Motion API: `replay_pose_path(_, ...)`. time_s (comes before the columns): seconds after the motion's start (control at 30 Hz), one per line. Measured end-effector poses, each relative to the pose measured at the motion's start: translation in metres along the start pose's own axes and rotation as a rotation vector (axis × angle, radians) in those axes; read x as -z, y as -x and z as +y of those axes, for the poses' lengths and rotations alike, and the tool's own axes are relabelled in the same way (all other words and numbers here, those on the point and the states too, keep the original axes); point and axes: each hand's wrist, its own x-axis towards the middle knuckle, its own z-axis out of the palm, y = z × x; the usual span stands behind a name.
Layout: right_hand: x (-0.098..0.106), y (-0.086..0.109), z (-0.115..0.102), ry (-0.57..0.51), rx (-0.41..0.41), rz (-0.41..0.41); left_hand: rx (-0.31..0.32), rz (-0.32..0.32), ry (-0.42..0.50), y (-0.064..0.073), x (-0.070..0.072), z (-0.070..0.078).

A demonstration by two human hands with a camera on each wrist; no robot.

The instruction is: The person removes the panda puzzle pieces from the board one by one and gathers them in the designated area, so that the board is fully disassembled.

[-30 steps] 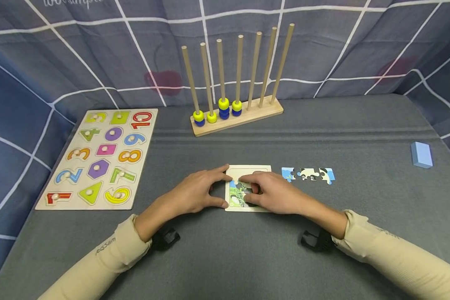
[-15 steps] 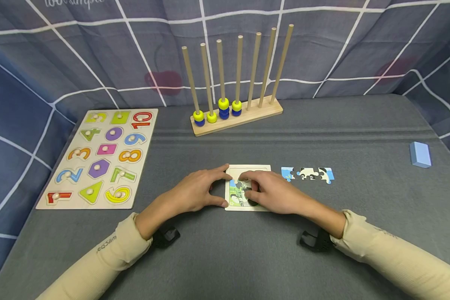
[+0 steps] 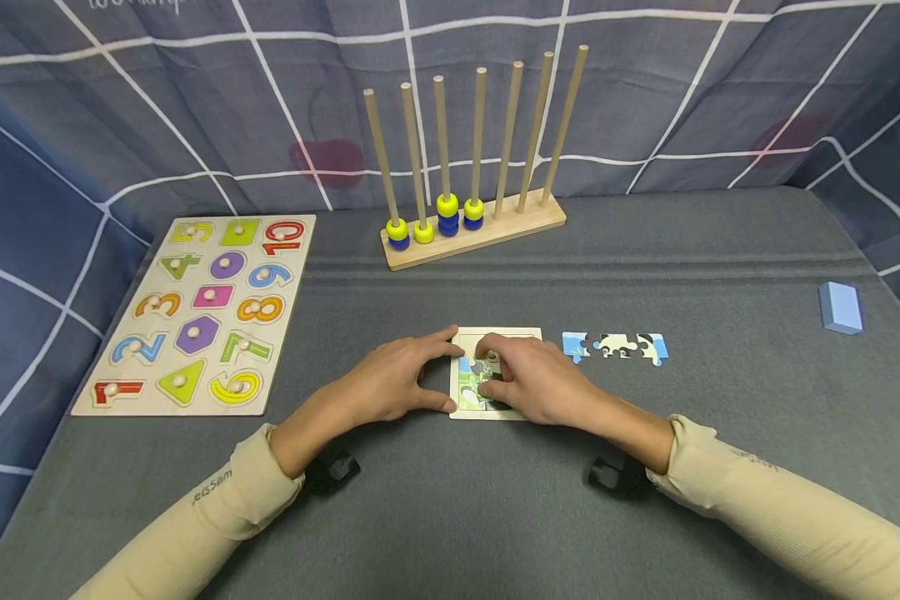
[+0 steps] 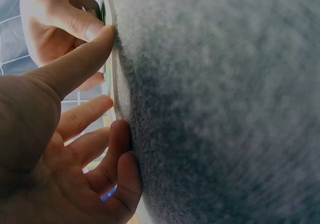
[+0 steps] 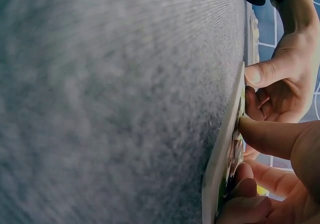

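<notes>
A small wooden jigsaw tray (image 3: 504,332) lies flat in front of me, with green-and-white panda puzzle pieces (image 3: 468,395) fitted in its lower left part. My left hand (image 3: 386,379) rests at the tray's left side, its thumb and index fingertip spread apart along that edge. Bent over the tray, my right hand (image 3: 543,379) presses its thumb and fingertips on the pieces and hides the tray's right half. In the right wrist view the right thumb (image 5: 265,134) touches the puzzle surface, apart from the other fingers. Loose jigsaw pieces (image 3: 615,345) lie in a row right of the tray.
A number-and-shape peg board (image 3: 228,350) lies at the left. At the back stands a wooden rack of upright rods (image 3: 521,218) with yellow and blue beads on some. A light blue block (image 3: 842,308) sits far right. A grid-patterned cloth (image 3: 682,100) hangs behind the table.
My right hand has shifted slightly left over the tray, its thumb sliding toward the left side of the fitted pieces. The left hand stays at the tray's edge.
</notes>
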Motion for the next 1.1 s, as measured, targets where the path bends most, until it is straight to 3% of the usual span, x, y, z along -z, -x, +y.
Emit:
replay_pose_path(0.33,0.0011,-0.0009,-0.0011,-0.008,0.006,0.014,0.005,0.001,0.007,0.0007,0.0010,0.0005)
replay_pose_path(0.67,0.0064,-0.0018,0.0024,-0.017,0.013,-0.029,0.003,-0.004,0.009,-0.0001,0.0006,0.0000)
replay_pose_path(1.1,0.0065,-0.0042,0.0027,-0.036,0.033,0.009,0.014,-0.013,0.010,-0.0003,0.0007,-0.0003)
